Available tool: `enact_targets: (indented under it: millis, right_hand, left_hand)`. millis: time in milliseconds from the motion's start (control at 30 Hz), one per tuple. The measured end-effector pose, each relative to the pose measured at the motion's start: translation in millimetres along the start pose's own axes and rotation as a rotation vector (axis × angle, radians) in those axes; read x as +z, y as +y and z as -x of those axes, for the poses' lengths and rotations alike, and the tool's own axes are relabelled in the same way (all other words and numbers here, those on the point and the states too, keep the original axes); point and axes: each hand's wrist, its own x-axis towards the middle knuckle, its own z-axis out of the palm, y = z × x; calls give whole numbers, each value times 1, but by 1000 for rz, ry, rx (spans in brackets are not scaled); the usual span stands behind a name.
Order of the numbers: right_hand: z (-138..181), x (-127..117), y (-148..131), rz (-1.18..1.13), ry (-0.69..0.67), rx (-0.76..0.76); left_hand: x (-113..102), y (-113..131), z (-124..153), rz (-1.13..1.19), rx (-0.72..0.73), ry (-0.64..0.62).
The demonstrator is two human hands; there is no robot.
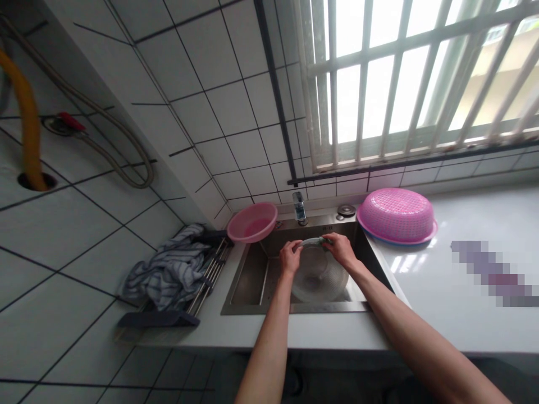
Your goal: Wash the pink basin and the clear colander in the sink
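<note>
A thin, pale, curved piece [312, 242], like a dish rim seen nearly edge-on, is held up over the sink [248, 280]. My left hand [290, 257] pinches its left end, fingers closed. At the other end my right hand [340, 249] grips it, with something small and greenish-dark at the fingertips that I cannot make out. Below both hands a round, see-through basin [320, 278] rests in the steel sink. My forearms cover parts of the sink's front edge. The faucet [299, 207] stands just behind the hands.
A pink basin [252, 222] sits at the sink's back left corner. To the right, a pink basket [398, 216] lies upside down on the white counter [475, 213]. A striped cloth [170, 269] lies over a metal rack [210, 278] at left. A barred window [400, 84] is behind.
</note>
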Motion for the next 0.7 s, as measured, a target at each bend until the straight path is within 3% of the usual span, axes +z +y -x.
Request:
enact_targets:
  millis: [167,300,567,700]
  right_hand:
    - [3,-1,-26,85,-22,-163]
    - [3,3,-27,81,-79,-207]
    - [-1,0,-1,44,12,-64]
    - [0,-5,-5,24,64,-121]
  left_hand:
    - [4,-1,1,33,10,-31]
    - [8,-1,2,14,74,-80]
    - [-5,-5,-2,21,27,28]
    - [-3,-6,-2,30,20,29]
